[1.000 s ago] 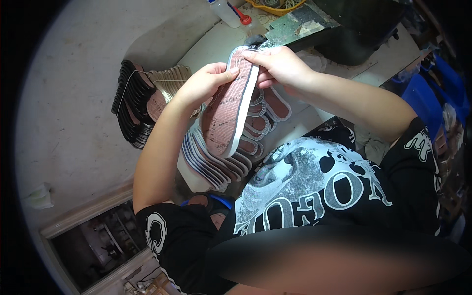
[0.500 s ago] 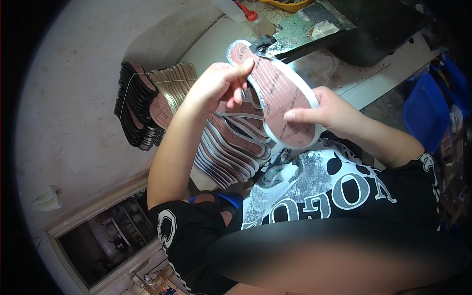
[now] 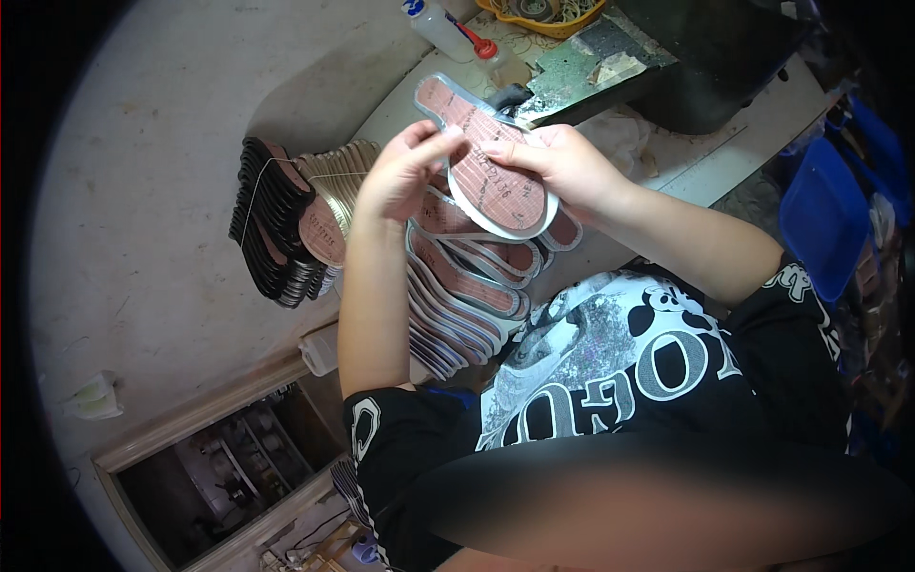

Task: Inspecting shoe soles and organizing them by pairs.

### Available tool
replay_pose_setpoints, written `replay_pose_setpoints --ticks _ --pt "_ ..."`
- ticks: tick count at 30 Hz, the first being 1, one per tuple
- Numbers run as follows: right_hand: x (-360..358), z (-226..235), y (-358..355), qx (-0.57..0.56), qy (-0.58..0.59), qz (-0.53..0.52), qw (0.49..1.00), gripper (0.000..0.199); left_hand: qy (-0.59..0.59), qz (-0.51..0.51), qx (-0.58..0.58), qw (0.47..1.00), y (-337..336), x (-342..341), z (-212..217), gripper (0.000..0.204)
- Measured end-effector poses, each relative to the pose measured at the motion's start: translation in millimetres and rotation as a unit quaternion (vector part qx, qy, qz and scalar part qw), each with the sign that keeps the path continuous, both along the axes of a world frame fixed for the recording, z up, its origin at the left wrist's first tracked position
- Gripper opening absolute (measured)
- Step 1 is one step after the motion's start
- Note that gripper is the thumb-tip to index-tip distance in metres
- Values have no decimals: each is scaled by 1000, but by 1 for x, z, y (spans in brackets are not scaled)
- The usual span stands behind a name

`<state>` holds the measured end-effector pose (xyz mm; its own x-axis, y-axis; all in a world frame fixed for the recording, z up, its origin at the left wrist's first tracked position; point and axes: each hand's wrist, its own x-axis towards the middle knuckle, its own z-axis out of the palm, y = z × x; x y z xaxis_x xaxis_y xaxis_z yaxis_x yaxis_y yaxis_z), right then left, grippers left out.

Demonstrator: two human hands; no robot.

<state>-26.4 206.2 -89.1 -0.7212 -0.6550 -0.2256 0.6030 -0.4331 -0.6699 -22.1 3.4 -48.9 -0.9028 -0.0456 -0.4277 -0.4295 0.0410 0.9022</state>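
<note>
A shoe insole [image 3: 505, 202] with a pinkish underside and a pale silvery-white edge is held up in front of me, its narrow end pointing up and left. My left hand [image 3: 405, 172] is closed on its left edge, thumb over the pink face. From the right, my right hand [image 3: 577, 167] grips the opposite edge, its thumb lying across the face and its other fingers hidden behind. Just below, a fanned row of similar pale-edged insoles [image 3: 464, 329] lies on the table, partly covered by my left forearm.
Left of my left arm are a tied bundle of black-edged insoles [image 3: 267, 234] and gold-edged ones [image 3: 334, 191]. A dark machine with a worn green plate [image 3: 596, 71] stands beyond, near a red-capped bottle [image 3: 500, 65] and a yellow basket [image 3: 562, 21]. Blue bins [image 3: 824, 219] are at right.
The insole has shifted up and left and is tilted differently. My right hand has moved from its wide lower end to higher along the right edge; my left hand remains at the left edge.
</note>
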Motion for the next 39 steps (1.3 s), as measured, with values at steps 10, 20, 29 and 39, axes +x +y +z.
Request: replay_pose_setpoints --ticks 10,20,29,39 --pt "32 17 15 45 -7 79 996 30 -51 -25 -1 998 4 3 9 47" --pt "27 29 -4 12 -52 -20 998 28 65 -278 -118 951 -12 -46 24 78" --pt "26 28 6 49 -39 -40 997 39 4 -292 -150 945 -12 -38 19 47" --pt "17 24 8 36 -9 -10 999 40 -9 -190 -116 975 -7 -8 17 28"
